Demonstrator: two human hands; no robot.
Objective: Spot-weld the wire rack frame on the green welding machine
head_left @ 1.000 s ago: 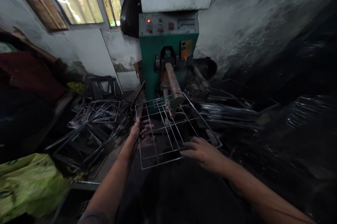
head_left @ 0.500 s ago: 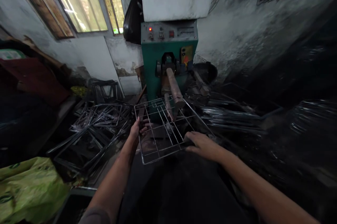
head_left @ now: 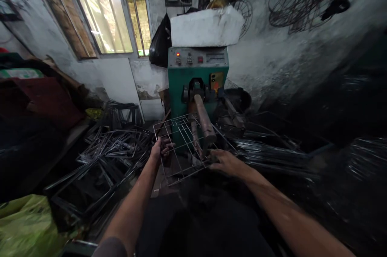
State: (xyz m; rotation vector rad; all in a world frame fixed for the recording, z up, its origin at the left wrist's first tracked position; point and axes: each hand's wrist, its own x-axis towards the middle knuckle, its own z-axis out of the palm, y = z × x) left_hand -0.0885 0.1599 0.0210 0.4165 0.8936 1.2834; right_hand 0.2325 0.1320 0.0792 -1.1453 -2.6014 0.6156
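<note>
The wire rack (head_left: 187, 143) is shifting toward the green machine (head_left: 178, 83), bringing more mesh under its upper rod (head_left: 204, 118), your left hand (head_left: 157, 149) pinching its left edge, your right hand's (head_left: 225, 161) grip unclear.

The location was a metalworking workshop, indicated by a green spot welder (head_left: 197, 84) and piled metal frames (head_left: 113, 144).
</note>
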